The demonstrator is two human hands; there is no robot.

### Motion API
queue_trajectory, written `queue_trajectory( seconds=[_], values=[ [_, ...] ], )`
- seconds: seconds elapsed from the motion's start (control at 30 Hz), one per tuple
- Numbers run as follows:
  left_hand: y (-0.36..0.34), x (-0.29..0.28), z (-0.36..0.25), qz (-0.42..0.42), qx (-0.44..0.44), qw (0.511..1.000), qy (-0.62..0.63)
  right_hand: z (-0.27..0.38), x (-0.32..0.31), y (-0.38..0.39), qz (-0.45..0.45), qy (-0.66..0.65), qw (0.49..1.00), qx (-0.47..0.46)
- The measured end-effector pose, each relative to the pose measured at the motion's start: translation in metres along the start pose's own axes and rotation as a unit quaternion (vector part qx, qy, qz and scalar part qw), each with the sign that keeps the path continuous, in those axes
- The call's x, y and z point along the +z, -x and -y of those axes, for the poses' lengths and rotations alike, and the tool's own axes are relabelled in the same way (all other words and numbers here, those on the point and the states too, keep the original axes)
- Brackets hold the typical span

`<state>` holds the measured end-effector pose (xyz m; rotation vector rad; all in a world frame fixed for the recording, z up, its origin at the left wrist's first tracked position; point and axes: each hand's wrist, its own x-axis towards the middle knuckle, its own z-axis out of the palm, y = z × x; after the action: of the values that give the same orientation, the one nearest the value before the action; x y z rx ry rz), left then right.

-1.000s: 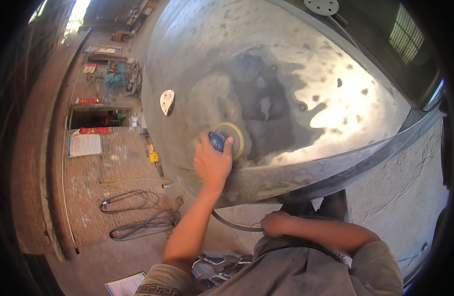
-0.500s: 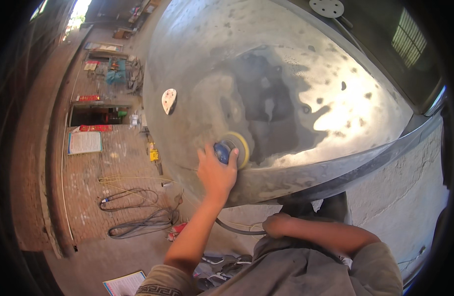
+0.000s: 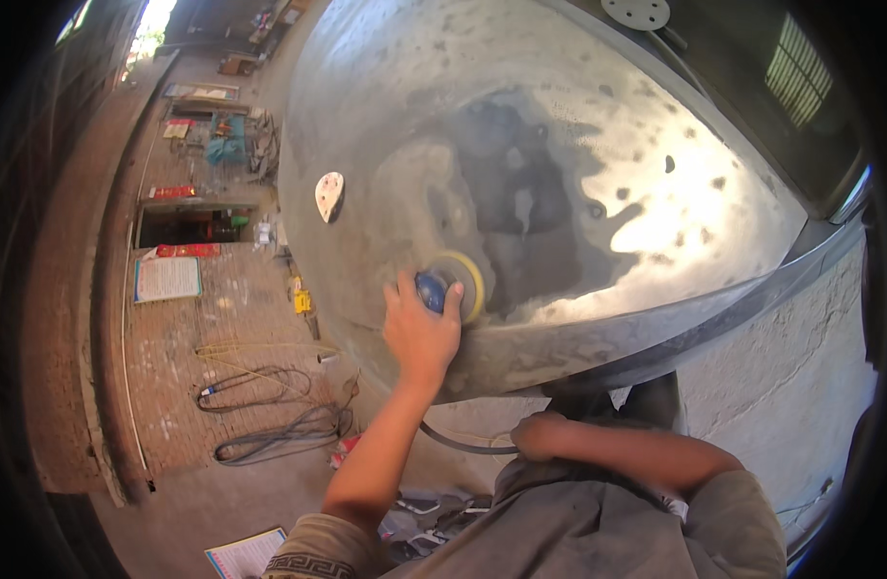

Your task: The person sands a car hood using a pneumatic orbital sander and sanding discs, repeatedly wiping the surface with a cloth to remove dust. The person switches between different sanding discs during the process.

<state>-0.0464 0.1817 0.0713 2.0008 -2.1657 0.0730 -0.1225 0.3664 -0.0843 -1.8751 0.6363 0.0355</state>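
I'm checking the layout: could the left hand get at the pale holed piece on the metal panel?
Probably yes: only bare panel separates the left hand from the pale piece, though that hand grips the blue sander.

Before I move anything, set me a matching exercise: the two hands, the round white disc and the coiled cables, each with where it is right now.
Column one:
1. Left hand
2. Right hand
3. Round white disc with holes
4. Coiled dark cables

Column two:
A. At the picture's top edge, right of centre
B. By the dark hose, near the shirt
C. On the picture's left side, against brickwork
D. On the blue-topped round tool

Pairs: 1-D, 2-B, 3-A, 4-C
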Motion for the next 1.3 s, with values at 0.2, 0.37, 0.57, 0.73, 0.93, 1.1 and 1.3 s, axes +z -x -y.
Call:
queue_trajectory(
  seconds=[0.2, 0.37, 0.57, 0.73, 0.93, 1.1, 1.3],
  values=[
    [-0.003, 0.002, -0.002, 0.002, -0.005, 1.0, -0.002, -0.001, -0.002, 0.004, 0.002, -0.003, 1.0, 0.01],
    [-0.017, 0.005, -0.007, 0.013, -0.008, 1.0, -0.013, 0.005, -0.012, 0.008, -0.004, -0.01, 1.0, 0.0],
    [-0.013, -0.001, -0.024, 0.081, 0.01, 0.997, -0.014, -0.002, -0.004, 0.006, 0.002, -0.034, 0.999, 0.006],
    [-0.074, 0.001, -0.047, 0.112, 0.024, 0.993, -0.005, 0.007, -0.017, 0.013, -0.067, -0.074, 0.995, 0.031],
    [-0.142, 0.017, -0.029, 0.097, 0.074, 0.992, 0.036, 0.031, -0.071, 0.055, -0.146, -0.097, 0.983, 0.06],
    [-0.164, 0.02, -0.024, 0.099, 0.128, 0.986, 0.047, 0.072, -0.165, 0.095, -0.301, -0.091, 0.934, 0.169],
    [-0.093, 0.042, -0.054, 0.038, 0.204, 0.975, 0.076, 0.05, -0.215, 0.088, -0.574, 0.051, 0.803, 0.149]
  ],
)
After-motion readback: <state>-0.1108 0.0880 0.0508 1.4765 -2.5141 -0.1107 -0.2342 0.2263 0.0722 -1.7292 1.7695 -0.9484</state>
